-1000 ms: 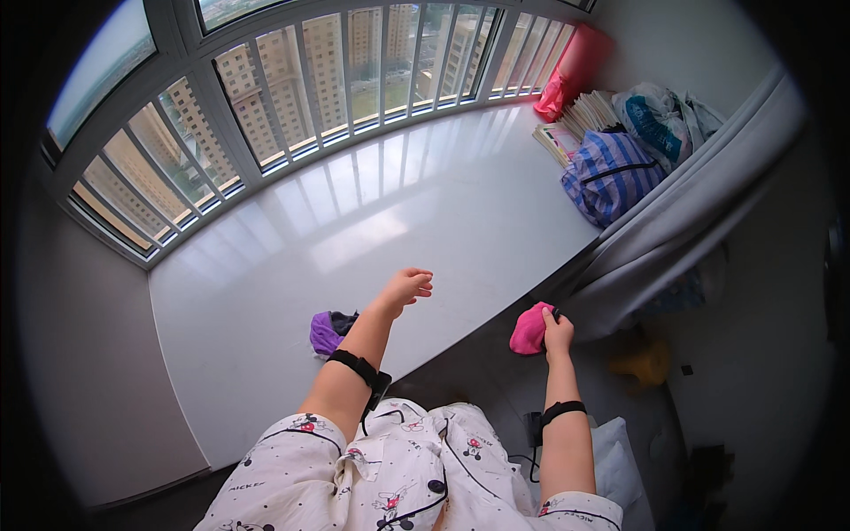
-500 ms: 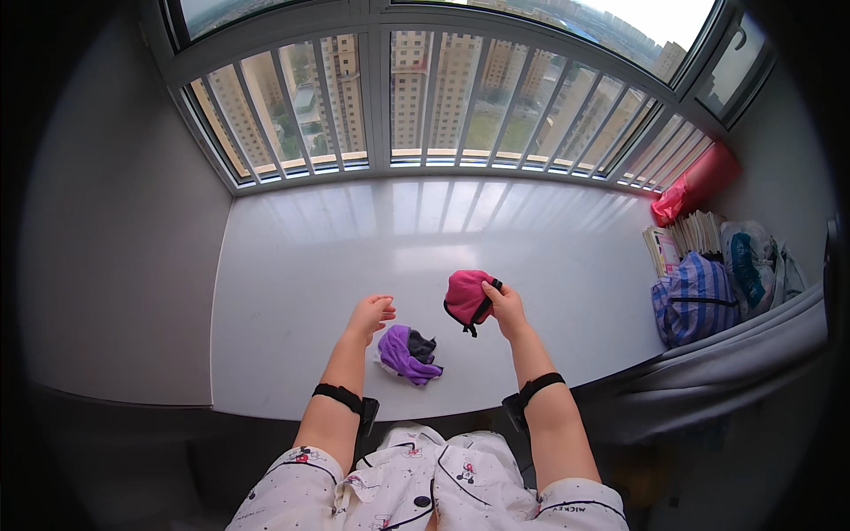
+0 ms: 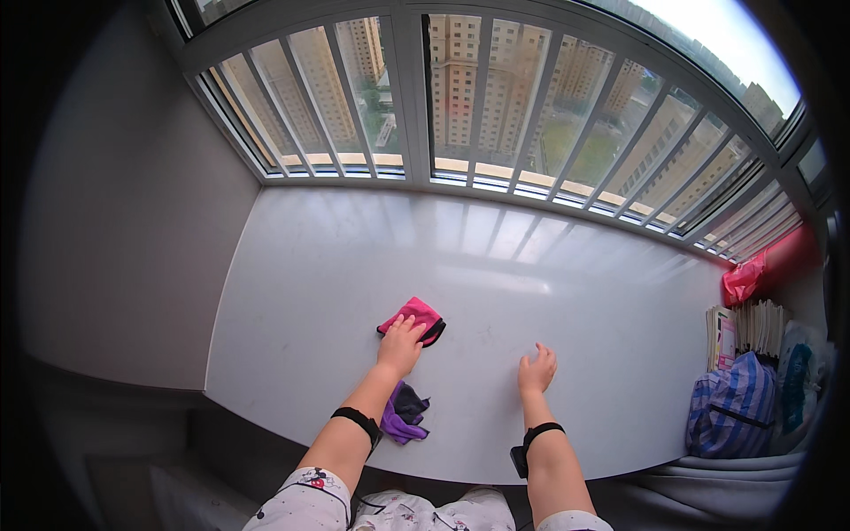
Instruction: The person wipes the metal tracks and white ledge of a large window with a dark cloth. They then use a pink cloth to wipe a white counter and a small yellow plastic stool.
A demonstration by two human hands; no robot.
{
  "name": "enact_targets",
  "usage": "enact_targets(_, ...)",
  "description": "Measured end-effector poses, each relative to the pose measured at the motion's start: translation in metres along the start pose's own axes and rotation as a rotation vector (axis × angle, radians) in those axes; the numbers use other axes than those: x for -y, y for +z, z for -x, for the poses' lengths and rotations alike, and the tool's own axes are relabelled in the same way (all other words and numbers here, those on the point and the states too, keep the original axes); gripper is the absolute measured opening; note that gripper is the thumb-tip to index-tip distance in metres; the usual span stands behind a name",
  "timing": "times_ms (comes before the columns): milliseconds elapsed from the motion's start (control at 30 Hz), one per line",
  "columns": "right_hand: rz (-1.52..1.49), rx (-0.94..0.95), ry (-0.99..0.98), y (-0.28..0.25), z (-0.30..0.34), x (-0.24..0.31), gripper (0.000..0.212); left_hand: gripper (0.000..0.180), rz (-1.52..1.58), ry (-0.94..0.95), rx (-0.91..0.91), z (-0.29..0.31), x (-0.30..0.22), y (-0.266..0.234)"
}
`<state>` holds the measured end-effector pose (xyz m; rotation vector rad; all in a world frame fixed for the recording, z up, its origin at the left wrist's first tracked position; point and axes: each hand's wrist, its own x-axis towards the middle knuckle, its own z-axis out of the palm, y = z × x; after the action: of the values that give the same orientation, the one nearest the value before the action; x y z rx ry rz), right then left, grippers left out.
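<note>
A pink cloth piece with black edging, like a small pouch [image 3: 425, 311], lies on the pale tabletop [image 3: 611, 372]. My left hand [image 3: 401, 343] rests over its near side with the fingers stretched across the cloth; whether the thumb grips it cannot be made out. Close to my left forearm is a crumpled purple and dark grey cloth [image 3: 405, 416], partly covered by that arm. My right hand [image 3: 537, 368] is to the right, above the table, holding nothing, its fingers loosely bent and the thumb apart.
Barred windows [image 3: 522, 106] line the far edge, and a grey wall [image 3: 133, 203] closes the left side. At the right end are a red roll [image 3: 779, 261], a stack of books [image 3: 748, 327], a blue striped bag [image 3: 733, 409] and a plastic bag [image 3: 801, 389].
The pink pouch-like piece has gone from my right hand, raised, to the tabletop on the left under my left hand. My right hand has let go. The view has shifted and tilted.
</note>
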<state>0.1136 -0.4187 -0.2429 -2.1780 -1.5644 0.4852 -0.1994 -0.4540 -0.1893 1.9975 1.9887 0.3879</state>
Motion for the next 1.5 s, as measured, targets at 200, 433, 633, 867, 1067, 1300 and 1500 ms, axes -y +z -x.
enact_targets(200,0.162,-0.242,-0.088,0.017,-0.076,-0.061,0.058,0.058,-0.311,-0.189,0.345,-0.029,0.010,0.046)
enact_targets(433,0.236,-0.229,-0.050,0.006,-0.087,-0.036,0.047,0.057,-0.115,-1.075,-0.048,-0.139,0.037,0.037)
enact_targets(633,0.267,-0.206,-0.017,0.002,-0.093,-0.037,0.049,0.061,-0.232,-0.063,0.106,-0.170,-0.162,0.143)
enact_targets(867,0.278,-0.204,-0.008,-0.001,-0.097,-0.040,0.051,0.053,-0.349,0.140,0.017,-0.223,-0.094,0.117)
enact_targets(1067,0.302,-0.199,0.002,0.005,-0.094,-0.040,0.050,0.051,-0.152,-0.613,-0.146,-0.274,0.110,0.044)
enact_targets(1300,0.301,-0.142,-0.014,0.007,-0.091,-0.038,0.050,0.037,-0.053,-0.510,-0.445,-0.359,0.112,0.074)
enact_targets(1500,0.313,-0.165,-0.010,0.002,-0.096,-0.043,0.051,0.039,0.095,0.100,-0.187,-0.356,-0.124,0.142)
